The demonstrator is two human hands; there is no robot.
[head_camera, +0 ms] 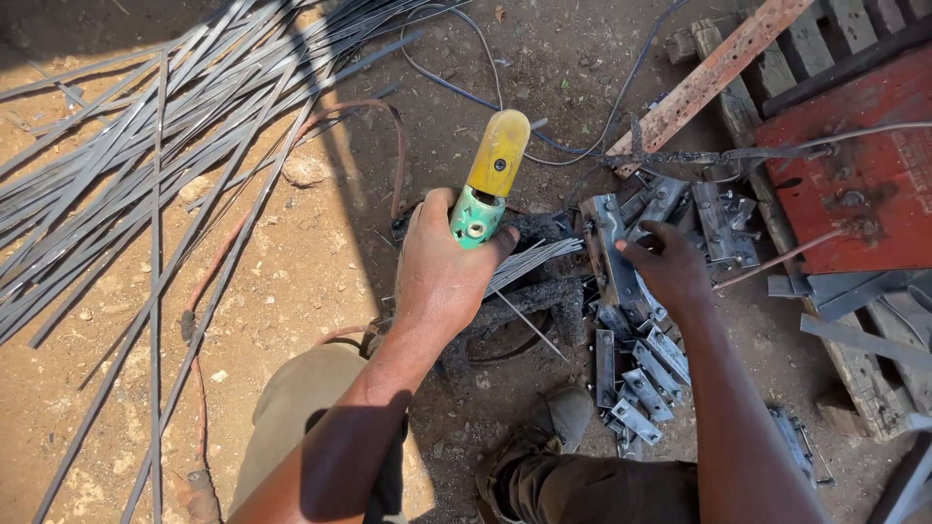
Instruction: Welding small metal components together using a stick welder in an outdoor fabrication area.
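My left hand point(442, 277) grips a welding electrode holder point(490, 180) with a yellow handle and green head, pointing away from me. A bundle of thin welding rods point(529, 262) lies just right of that hand on a charred block. My right hand point(665, 267) rests on a grey metal bracket piece point(604, 243), fingers pressing it down. Several similar flat metal plates point(646, 374) lie in a pile below that hand.
A large heap of long thin steel strips point(165, 126) spreads over the dirt at left. A red metal plate point(859, 160) on a wooden pallet point(777, 68) sits at right, with a rusty bar point(714, 73) and cables point(466, 92) beyond. My shoe point(558, 412) is at bottom.
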